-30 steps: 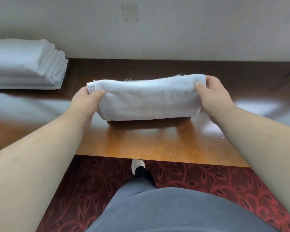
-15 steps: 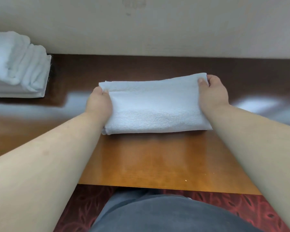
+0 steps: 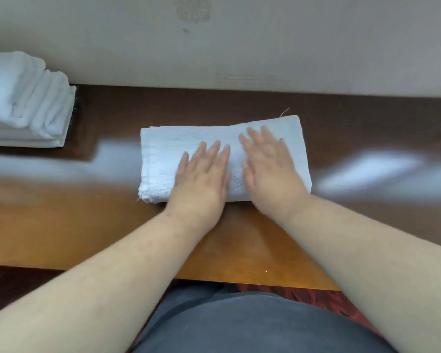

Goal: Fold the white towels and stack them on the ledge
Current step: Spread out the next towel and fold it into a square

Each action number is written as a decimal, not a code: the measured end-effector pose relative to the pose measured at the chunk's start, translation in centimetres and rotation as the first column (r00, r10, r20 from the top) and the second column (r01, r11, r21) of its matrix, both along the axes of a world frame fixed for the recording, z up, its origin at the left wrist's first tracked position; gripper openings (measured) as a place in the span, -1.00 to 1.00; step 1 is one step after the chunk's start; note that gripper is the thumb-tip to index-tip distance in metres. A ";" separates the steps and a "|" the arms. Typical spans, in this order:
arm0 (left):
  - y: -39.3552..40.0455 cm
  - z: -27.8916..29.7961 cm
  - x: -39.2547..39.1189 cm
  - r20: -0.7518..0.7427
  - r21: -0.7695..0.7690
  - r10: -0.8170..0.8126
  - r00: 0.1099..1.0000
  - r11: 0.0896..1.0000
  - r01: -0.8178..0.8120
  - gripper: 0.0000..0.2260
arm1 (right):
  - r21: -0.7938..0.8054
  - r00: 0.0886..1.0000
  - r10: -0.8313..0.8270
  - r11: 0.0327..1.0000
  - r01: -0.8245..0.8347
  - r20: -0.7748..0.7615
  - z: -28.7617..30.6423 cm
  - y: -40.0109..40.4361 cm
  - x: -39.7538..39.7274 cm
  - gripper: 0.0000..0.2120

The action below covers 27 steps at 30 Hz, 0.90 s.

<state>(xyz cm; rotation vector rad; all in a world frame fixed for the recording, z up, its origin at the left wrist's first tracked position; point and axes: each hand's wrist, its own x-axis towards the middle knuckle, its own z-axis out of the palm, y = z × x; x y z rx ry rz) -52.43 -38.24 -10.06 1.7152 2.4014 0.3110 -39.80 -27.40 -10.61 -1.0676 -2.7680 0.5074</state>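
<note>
While both hands' fingers lie spread flat on the folded towel [image 3: 189,141], a stack of towels [image 3: 23,98] far left.

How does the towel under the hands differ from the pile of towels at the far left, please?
The towel under the hands is one flat folded piece lying mid-ledge; the pile of towels is several layers high. Both hands, left hand and right hand, press the former; nothing touches the latter. Both are white.

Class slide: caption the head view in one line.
Both hands press flat on a folded white towel beside the stack.
</note>
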 end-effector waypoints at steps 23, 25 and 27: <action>1.9 -2.9 -7.5 -0.081 -0.387 0.223 0.971 0.891 -0.237 -0.38 | -0.156 0.910 -0.214 0.946 0.283 0.356 -2.8 5.6 2.2 -0.19; 2.3 -3.2 -8.1 -0.045 -0.389 0.204 0.978 0.898 -0.205 -0.37 | -0.188 0.914 -0.244 0.930 0.316 0.325 -3.5 5.7 2.3 -0.17; 2.6 -3.3 -8.7 -0.022 -0.383 0.173 0.985 0.908 -0.168 -0.36 | -0.202 0.913 -0.262 0.921 0.333 0.312 -3.9 5.5 2.2 -0.16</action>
